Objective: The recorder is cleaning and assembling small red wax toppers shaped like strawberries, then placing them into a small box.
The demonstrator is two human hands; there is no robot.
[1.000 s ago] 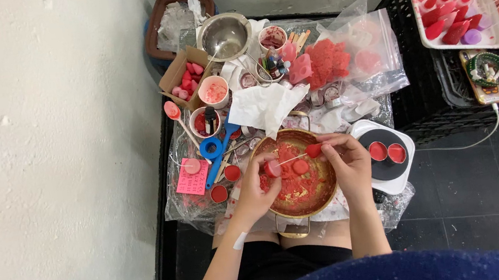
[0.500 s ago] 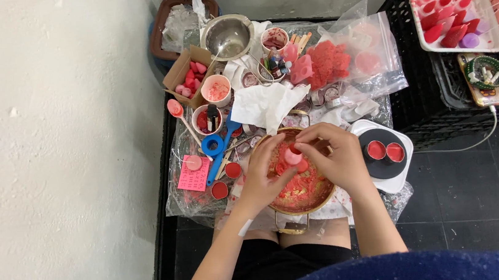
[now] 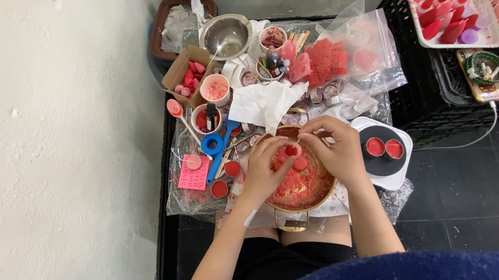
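While both hands met over the round bowl of crumbly red stuff, the left hand and the right hand pinched a small red disc between their fingertips, fingers curled in close around it. That disc was held just above the bowl's far half, and a second red round piece lay in the crumbs just near of it. To the right of the right hand stood a white stand with a black top, carrying two small red-filled caps. Left of the left hand lay a blue scoop, a pink note and more red caps. Farther off sat crumpled white tissue, a steel bowl and a cardboard box of pink pieces. Far right, a white tray of red moulds rested on a black crate.
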